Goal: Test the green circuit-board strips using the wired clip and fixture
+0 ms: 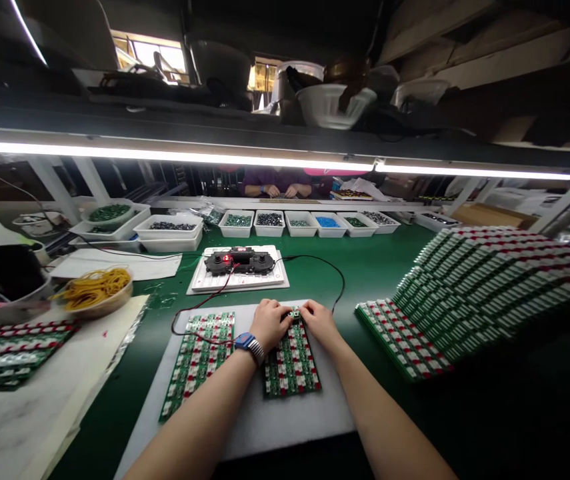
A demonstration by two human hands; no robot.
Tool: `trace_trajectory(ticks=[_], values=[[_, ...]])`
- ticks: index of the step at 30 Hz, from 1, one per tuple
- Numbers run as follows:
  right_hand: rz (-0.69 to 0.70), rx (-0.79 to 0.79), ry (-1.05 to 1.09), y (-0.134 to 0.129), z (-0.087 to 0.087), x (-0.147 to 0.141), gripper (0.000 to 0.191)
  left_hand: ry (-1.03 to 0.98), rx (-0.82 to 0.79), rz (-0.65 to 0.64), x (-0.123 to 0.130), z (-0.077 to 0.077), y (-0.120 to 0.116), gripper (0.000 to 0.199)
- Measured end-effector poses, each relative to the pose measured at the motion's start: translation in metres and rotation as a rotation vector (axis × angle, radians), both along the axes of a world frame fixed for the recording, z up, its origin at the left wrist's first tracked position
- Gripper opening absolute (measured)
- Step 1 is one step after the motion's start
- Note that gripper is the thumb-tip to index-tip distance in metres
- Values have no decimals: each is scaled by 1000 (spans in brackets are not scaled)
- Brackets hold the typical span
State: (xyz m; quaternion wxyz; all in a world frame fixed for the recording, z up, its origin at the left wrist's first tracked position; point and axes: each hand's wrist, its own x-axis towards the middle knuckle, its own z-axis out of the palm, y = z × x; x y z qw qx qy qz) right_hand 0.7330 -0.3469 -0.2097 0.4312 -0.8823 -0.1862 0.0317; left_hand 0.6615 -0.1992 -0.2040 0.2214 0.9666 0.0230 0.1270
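Green circuit-board panel (292,363) lies at lower centre of the frame on a white foam pad (259,427), just beside a second panel (197,363). The left hand (269,325), with a blue wristwatch (247,345), and the right hand (321,321) are both half curled, their fingertips meeting on a small component (293,313) at the panel's top edge; the exact grip is hidden
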Motion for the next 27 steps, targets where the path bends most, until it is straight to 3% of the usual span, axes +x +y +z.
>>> trace_trajectory(ticks=[17,27], values=[[105,113,66,-13,12,-4,23,11,119,-21,-11,26,-6,19],[220,13,158,-23,9,1,13,60,90,-90,-15,16,-5,23]])
